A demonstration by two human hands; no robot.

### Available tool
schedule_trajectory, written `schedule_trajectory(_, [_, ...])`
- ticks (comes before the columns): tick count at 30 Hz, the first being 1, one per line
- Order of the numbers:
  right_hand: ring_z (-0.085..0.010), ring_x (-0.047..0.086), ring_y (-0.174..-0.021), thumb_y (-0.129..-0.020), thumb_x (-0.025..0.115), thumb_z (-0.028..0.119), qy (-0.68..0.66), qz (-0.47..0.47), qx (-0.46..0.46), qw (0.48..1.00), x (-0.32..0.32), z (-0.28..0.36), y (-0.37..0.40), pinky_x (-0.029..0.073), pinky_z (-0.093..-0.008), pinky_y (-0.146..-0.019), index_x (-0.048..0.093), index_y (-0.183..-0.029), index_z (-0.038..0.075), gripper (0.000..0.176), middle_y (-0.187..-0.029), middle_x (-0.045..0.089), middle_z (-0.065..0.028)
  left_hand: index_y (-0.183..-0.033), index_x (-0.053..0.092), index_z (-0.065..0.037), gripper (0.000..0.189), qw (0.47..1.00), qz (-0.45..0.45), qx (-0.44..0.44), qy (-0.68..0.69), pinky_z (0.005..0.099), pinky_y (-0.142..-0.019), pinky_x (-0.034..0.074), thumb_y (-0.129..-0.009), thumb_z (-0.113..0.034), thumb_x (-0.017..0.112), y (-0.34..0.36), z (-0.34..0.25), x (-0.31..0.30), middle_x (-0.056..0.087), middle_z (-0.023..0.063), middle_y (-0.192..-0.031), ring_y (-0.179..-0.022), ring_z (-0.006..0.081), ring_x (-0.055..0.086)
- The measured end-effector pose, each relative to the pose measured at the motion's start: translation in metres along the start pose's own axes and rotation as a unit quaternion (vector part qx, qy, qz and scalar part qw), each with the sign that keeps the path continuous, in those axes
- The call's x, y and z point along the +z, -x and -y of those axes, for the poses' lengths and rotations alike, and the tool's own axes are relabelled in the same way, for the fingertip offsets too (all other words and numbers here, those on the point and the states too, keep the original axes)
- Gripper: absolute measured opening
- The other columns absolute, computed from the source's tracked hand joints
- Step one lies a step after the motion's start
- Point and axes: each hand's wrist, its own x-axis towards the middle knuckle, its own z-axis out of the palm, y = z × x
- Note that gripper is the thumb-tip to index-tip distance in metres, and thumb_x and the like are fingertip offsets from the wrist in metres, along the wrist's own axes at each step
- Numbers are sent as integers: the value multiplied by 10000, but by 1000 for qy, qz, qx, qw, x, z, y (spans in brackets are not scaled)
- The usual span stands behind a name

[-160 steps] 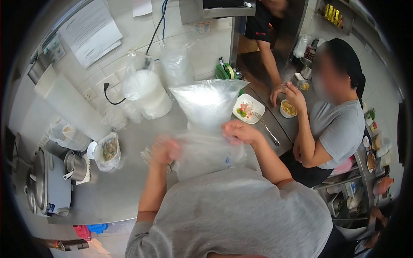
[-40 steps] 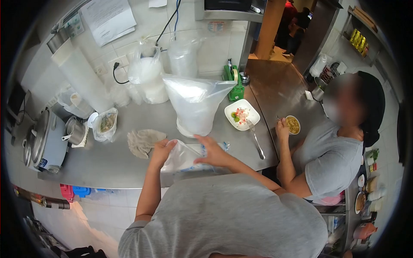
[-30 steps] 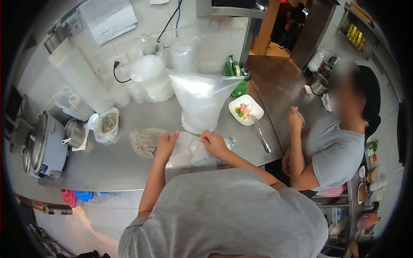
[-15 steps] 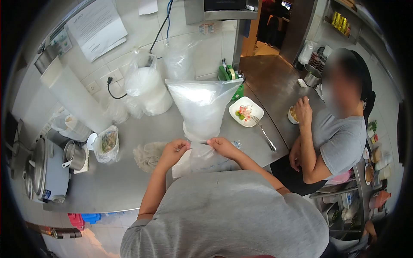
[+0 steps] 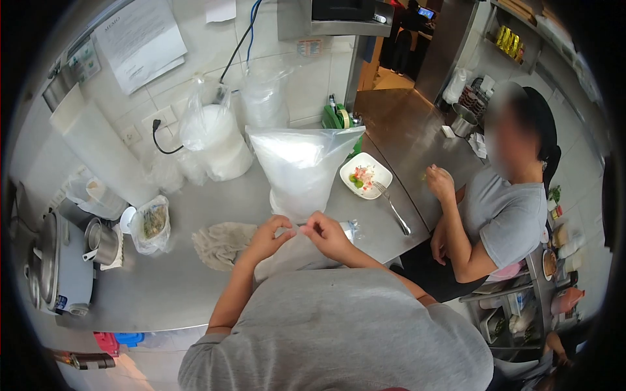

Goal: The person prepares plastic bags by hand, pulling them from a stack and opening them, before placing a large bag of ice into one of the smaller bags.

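Observation:
A large clear plastic bag point(image 5: 297, 166) with white contents stands on the steel counter point(image 5: 176, 287) in front of me. At its near side, my left hand point(image 5: 270, 236) and my right hand point(image 5: 326, 236) are close together, each with thumb and fingers pinched. Whatever lies between the fingertips is too small to make out, perhaps thin clear plastic. Below my hands lies a pale plastic sheet or bag point(image 5: 293, 255), partly hidden by my hands and body. A crumpled beige cloth point(image 5: 222, 246) rests to the left of my left hand.
A white dish point(image 5: 366, 176) of chopped food with a fork point(image 5: 399, 215) sits right of the bag. A co-worker point(image 5: 502, 208) sits at the right. Left are a bagged herb container point(image 5: 154, 223), metal cups point(image 5: 102, 242) and a cooker point(image 5: 62, 264). Wrapped white containers point(image 5: 218, 137) stand behind.
Both hands have drawn nearer to each other at the bag's near side. The view has shifted slightly. The co-worker's raised hand has moved left and down, and the small bowl no longer shows.

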Motion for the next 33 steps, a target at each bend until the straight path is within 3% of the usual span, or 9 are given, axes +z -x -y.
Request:
schedule_trajectory(3, [-219,520,-673,-826,600,197,36,275,8,961,2,29,4,426,-319,-643,521,-890,42,185,-726,547,-103,-1001,600,-53,220,993,68,-36,-87,333,-824,435,-842,-204,584,12,9,-6,563,115,-1035,-1002,262,532])
schedule_trajectory(7, [-283,541,-889,-720,654,143,340,197,-112,913,40,-50,14,410,-385,-746,567,-834,42,175,-850,554,-121,-1083,582,-66,273,975,111,-48,-187,349,-865,420,-861,-222,557,24,43,-5,549,126,-1102,-1039,274,521])
schedule_trajectory(12, [-200,538,-707,-803,620,169,111,170,27,979,16,-62,0,418,-341,-638,580,-783,42,135,-740,572,-67,-1123,571,-68,345,990,78,-108,52,354,-954,366,-817,-222,606,34,1,-6,516,136,-1211,-1140,282,471])
schedule_trajectory(15, [-129,493,-695,-840,616,226,-8,219,135,966,-4,-42,-4,420,-317,-639,583,-782,52,186,-713,531,7,-1130,573,-68,398,990,142,5,-16,342,-960,365,-785,-249,653,43,-20,-7,507,138,-1231,-1161,264,459])
schedule_trajectory(18, [-182,529,-712,-809,635,240,6,271,-63,961,-6,-21,15,433,-331,-654,584,-812,64,183,-737,551,-46,-1103,580,-68,410,951,150,60,-263,350,-926,393,-769,-282,681,45,21,5,505,112,-1239,-1114,251,491])
schedule_trajectory(19, [-227,559,-798,-774,653,218,191,235,-147,942,4,-34,28,432,-343,-679,566,-824,67,182,-806,563,-105,-1083,588,-84,369,970,140,19,-198,338,-915,398,-766,-245,686,45,27,3,523,98,-1209,-1087,233,501])
schedule_trajectory(26, [-243,549,-599,-790,632,159,155,-49,43,986,-19,-38,-13,426,-354,-573,524,-722,49,168,-675,582,-98,-909,606,-52,151,993,102,-4,53,282,-787,440,-779,-104,663,26,-19,-38,613,50,-969,-909,156,555])
schedule_trajectory(29, [-187,511,-573,-811,627,158,91,-52,25,994,-23,-4,-18,417,-326,-566,535,-719,41,175,-660,572,-77,-916,599,-45,126,983,167,-74,-1,272,-759,447,-804,-93,631,23,-17,-44,622,42,-886,-855,149,567])
schedule_trajectory(33, [-163,497,-603,-808,639,218,-4,213,-3,977,17,9,-4,412,-321,-578,559,-755,42,201,-660,557,-74,-914,587,-28,188,978,119,-152,-82,286,-743,458,-807,-176,630,20,12,-35,611,34,-732,-738,170,570])
